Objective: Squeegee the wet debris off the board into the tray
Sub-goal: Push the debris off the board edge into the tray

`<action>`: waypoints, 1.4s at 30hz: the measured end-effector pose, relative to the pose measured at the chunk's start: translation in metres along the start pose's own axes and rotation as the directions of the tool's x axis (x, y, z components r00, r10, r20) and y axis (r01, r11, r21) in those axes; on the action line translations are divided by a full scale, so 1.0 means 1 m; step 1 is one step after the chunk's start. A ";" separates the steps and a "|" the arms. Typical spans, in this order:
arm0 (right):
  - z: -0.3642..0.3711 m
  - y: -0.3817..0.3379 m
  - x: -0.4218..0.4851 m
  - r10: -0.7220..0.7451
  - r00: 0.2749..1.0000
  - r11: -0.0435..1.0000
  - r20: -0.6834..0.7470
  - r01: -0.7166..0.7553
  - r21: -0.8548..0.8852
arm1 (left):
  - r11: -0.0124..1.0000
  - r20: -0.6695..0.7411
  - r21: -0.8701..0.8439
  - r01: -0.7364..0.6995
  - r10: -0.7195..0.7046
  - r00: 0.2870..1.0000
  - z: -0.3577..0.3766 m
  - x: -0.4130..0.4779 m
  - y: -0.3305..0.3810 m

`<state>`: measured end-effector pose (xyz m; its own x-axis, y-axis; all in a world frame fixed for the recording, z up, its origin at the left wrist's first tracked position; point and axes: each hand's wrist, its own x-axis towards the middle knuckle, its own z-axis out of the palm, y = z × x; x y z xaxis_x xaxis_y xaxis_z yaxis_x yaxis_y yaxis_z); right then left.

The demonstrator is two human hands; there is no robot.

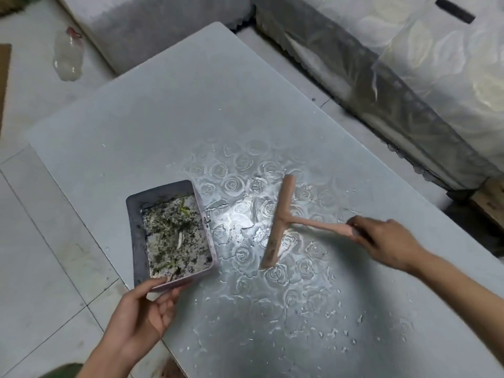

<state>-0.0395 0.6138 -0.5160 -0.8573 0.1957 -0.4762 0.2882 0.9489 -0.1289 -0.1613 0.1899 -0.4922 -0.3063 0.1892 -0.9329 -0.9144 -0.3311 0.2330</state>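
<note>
Water (245, 219) lies in a shining patch on the pale board (136, 118), between the two hands, and brings out a rose pattern under the sheen. Loose droplets and small flecks (341, 331) scatter over the board on the near side of the right hand.

The left hand (141, 320) grips the near end of the tray (133, 236), thumb over the rim and fingers curled beneath it. The tray reaches away from that hand along the board's left edge, dark grey on its outer side and pink along the rim that faces the wet patch. Inside it sits a soggy mass of dark green and black debris (174, 236) with a few pale stems. Whether the tray rests flat on the board or is lifted slightly cannot be told.

The right hand (387, 241) is wrapped round the end of the handle of the pink squeegee (281, 222). The handle runs leftward from that hand to the long blade, which is set down on the wet patch, near the tray's pink rim but apart from it.

Beyond the left hand, a clear plastic bottle (66, 58) lies on the tiled floor (41, 241). Beyond the right hand is rose-patterned bedding (450, 77) under clear plastic.
</note>
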 end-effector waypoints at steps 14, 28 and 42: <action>-0.054 -0.023 0.110 -0.205 0.973 0.966 0.108 0.219 -0.139 | 0.995 -0.086 -0.057 -0.081 0.076 0.993 0.004 0.006 0.013; -0.101 -0.095 0.199 -0.275 0.944 0.924 0.185 0.312 -0.222 | 0.978 -0.148 -0.131 -0.160 0.140 0.979 -0.029 0.005 0.045; -0.102 -0.136 0.214 -0.259 0.933 0.937 0.251 0.306 -0.169 | 0.968 -0.118 -0.227 -0.110 0.085 0.989 -0.058 -0.001 0.060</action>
<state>-0.3053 0.5518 -0.5119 -0.7669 -0.1252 -0.6294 -0.0640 0.9908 -0.1191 -0.2004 0.1167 -0.4937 -0.3493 0.0504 -0.9357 -0.7911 -0.5510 0.2657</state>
